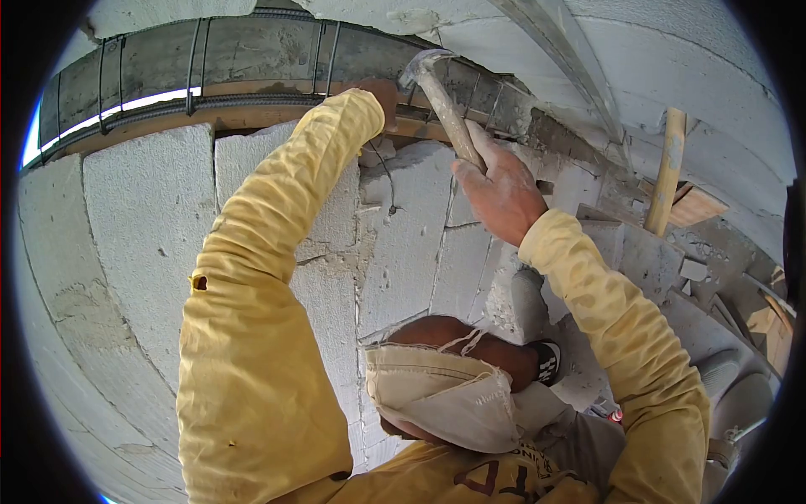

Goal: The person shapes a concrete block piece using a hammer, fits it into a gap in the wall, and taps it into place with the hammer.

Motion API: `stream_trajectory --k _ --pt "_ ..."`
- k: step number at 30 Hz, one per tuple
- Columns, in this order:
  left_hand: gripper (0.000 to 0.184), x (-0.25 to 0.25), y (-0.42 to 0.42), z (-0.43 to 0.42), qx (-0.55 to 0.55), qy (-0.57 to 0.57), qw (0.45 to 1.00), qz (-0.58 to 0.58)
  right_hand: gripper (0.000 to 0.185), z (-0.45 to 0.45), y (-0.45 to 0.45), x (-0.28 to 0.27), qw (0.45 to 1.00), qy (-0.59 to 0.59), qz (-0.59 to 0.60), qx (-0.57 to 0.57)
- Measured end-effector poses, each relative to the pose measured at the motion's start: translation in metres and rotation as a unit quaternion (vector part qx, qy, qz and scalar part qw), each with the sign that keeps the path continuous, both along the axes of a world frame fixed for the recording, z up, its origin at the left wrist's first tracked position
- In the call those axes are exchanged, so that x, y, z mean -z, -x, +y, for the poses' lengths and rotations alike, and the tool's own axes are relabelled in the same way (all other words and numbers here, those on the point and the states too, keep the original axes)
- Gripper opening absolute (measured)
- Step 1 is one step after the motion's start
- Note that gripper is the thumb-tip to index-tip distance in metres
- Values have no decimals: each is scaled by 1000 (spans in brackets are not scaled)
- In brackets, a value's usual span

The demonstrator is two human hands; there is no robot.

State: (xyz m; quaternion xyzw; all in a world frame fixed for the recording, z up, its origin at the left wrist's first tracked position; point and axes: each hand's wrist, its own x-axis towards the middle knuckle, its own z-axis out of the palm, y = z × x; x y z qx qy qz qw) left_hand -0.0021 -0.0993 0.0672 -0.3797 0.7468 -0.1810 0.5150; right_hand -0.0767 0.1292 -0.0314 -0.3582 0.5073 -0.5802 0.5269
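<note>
My right hand (501, 189) is wrapped round the wooden handle of a claw hammer (445, 107), whose metal head points up toward the gap under the top blocks. At that gap my left hand (382, 97) reaches in beside the reinforcing bars (243, 102). The yellow sleeve and the angle hide its fingers, so what it holds, if anything, does not show. A wooden board (420, 128) runs along the gap just below the left hand. A thin bent wire (388, 175) hangs beneath it against the pale block wall (151, 202).
My bent leg in light shorts (437, 395) is close to the wall. At the right, a wooden post (667, 172) stands slanted, with rubble and board pieces lower down. A concrete-like beam edge (571, 67) crosses the upper right.
</note>
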Motion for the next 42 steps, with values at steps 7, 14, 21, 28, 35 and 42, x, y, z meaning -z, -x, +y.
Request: stream_trajectory --k 7,14,21,28,35,42 --pt "60 0 0 1 8 -4 1000 9 61 6 8 6 1000 4 17 -20" --pt "60 5 -4 -1 0 4 1000 -1 59 -4 -6 16 998 19 56 -2" --pt "61 6 -1 -3 -12 -5 1000 -28 59 -4 1 6 999 -1 34 -20" --pt "63 2 1 3 -21 -1 1000 -21 61 -1 -9 11 999 3 44 11" --pt "63 4 -2 0 -13 -2 1000 -15 63 -4 -10 14 998 23 46 26" --pt "62 -2 5 9 -9 -7 1000 -19 63 2 -16 16 1000 2 14 6"
